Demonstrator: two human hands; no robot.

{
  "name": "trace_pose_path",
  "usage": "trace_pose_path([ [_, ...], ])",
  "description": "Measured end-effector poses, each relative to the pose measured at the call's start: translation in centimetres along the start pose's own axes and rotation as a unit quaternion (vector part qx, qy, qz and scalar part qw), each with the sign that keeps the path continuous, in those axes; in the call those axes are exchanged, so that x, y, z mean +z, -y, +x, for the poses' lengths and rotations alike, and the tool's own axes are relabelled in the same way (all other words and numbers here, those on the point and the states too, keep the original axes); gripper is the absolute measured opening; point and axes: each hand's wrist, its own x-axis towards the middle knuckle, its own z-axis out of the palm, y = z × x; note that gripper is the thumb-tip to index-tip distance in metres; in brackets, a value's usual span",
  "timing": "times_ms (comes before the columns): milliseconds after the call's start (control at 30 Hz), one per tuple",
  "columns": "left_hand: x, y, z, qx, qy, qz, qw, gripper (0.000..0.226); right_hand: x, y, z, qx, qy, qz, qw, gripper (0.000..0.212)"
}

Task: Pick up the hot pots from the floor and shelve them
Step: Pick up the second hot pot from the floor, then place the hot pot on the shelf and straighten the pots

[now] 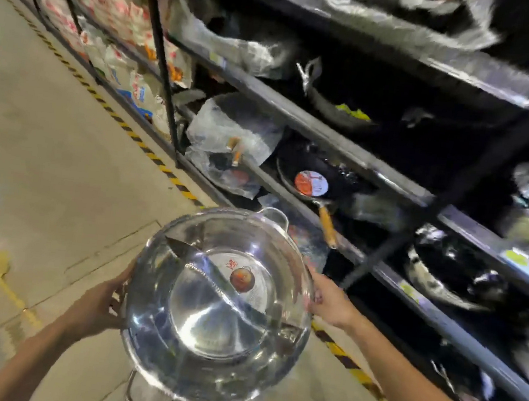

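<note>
While the divided stainless hot pot (220,304) hangs in the lower middle of the frame, clear of the concrete floor (48,149), the step in hand looks like the carry: lifted, not yet shelved. Both hands are clamped on it from opposite sides. The left hand (103,304) cups the rim at the pot's left edge, forearm running down to the lower left corner. The right hand (330,302) presses the right edge, fingers laid along the rim, forearm stretching to the lower right. One loop handle points toward the shelving, the other toward the bottom of the frame; neither is gripped. To the right stands the dark metal shelving (375,167), with a wooden-handled frying pan (312,184) just above the pot in the frame. Next, I judge, comes a swing to the right into an open gap on a shelf, kept level and clear of that pan's handle.
</note>
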Motion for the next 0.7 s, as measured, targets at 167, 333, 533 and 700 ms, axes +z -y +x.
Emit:
trace_pose_path([
  [167,4.5,-8.5,1.8,0.097,0.076,0.045,0.991,0.077,-5.2,-4.6,-12.6,0.075,-0.105,0.000,0.992,0.084],
  [333,12.1,-16.6,3.0,0.152,0.193,0.119,0.962,0.095,-6.2,-10.9,-23.5,0.116,-0.172,0.099,0.973,0.084],
  [533,20.0,-23.7,3.6,0.226,0.247,0.187,0.924,0.111,-5.7,-17.4,-32.0,0.205,-0.262,0.132,0.934,0.090],
  [700,25.5,-27.1,4.2,0.183,0.282,0.191,0.922,0.109,-5.7,-22.7,-33.7,0.252,-0.264,0.121,0.923,0.089],
])
